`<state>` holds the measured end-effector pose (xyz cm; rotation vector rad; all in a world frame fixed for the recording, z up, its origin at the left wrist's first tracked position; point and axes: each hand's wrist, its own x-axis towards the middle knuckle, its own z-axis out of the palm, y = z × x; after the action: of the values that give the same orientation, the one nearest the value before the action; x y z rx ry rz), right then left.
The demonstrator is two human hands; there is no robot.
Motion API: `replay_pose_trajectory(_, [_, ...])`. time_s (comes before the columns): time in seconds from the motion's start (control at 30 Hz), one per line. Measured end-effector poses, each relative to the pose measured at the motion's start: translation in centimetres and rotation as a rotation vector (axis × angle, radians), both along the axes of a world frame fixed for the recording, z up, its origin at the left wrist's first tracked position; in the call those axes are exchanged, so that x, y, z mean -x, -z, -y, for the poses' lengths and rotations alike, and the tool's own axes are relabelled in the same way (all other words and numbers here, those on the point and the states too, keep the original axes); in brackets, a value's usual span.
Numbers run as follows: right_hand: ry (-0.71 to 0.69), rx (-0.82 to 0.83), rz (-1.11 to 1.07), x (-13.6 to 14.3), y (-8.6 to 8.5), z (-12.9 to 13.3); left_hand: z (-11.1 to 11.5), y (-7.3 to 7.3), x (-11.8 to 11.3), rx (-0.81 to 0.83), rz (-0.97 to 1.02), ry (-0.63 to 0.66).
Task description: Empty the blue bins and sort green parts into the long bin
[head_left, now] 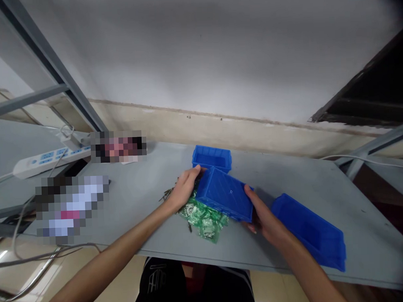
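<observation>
Blue bin tipped, long axis sloping rightward; left hand, right hand grasping it.

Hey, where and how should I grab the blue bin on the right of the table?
I'd pinch the bin by the rim of its long right wall, coming from above and the right. It sits open side up, so thumb and fingers should straddle that thin edge, which shows uncovered, while the right forearm crosses in front of its left side.
</observation>
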<state>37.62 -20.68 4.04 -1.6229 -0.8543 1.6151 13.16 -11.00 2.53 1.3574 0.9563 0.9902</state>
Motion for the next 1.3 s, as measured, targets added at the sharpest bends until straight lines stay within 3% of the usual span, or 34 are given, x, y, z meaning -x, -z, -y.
replay_pose_trajectory(0.1, [0.076, -0.038, -0.021, 0.3, 0.4, 0.2, 1.7, -0.7, -0.1, -0.324, -0.075, -0.141])
replay_pose_trajectory(0.2, [0.143, -0.036, -0.052, 0.1, 0.9, 0.4, 5.2, -0.8, 0.2, -0.739, -0.103, -0.195])
replay_pose_trajectory(0.23, [0.162, -0.036, -0.065, 0.0, 1.1, 0.5, 6.6, -0.6, 0.3, -0.893, -0.103, -0.141])
replay_pose_trajectory(0.3, [0.186, -0.032, -0.083, -0.1, 1.3, 0.5, 9.3, -0.1, 0.5, -1.26, -0.252, 0.21])
replay_pose_trajectory(0.37, [0.188, -0.042, -0.077, -0.1, 1.4, 0.5, 11.0, 0.5, 0.6, -1.5, -0.498, 0.48])
replay_pose_trajectory(0.4, [0.188, -0.058, -0.069, 0.0, 1.4, 0.5, 11.3, 0.8, 0.6, -1.495, -0.643, 0.542])
replay_pose_trajectory(0.5, [0.241, -0.157, -0.073, 0.2, 1.2, 0.5, 10.5, 1.0, 0.4, -1.393, -0.879, 0.541])
replay_pose_trajectory(0.63, [0.414, -0.352, -0.129, -0.8, 0.1, 0.6, 8.7, 1.0, 0.3, -1.394, -0.901, 0.509])
replay_pose_trajectory(0.77, [0.471, -0.664, 0.202, -4.1, -2.6, 0.4, 8.4, 1.4, 0.2, -1.423, -0.891, 0.481])
replay_pose_trajectory(0.9, [0.233, -0.727, 0.757, -8.7, -5.4, -0.1, 8.7, 1.7, 0.4, -1.446, -0.873, 0.416])
replay_pose_trajectory(1.0, [-0.063, -0.783, 1.126, -12.4, -5.4, -0.9, 8.8, 1.6, 0.6, -1.469, -0.853, 0.396])
replay_pose_trajectory(1.13, [-0.321, -0.843, 1.22, -16.5, -3.3, -2.1, 8.9, 1.3, 0.6, -1.469, -0.811, 0.4])
replay_pose_trajectory(1.3, [-0.4, -0.865, 1.204, -17.0, -2.1, -3.7, 9.0, 1.4, 0.4, -1.479, -0.797, 0.393])
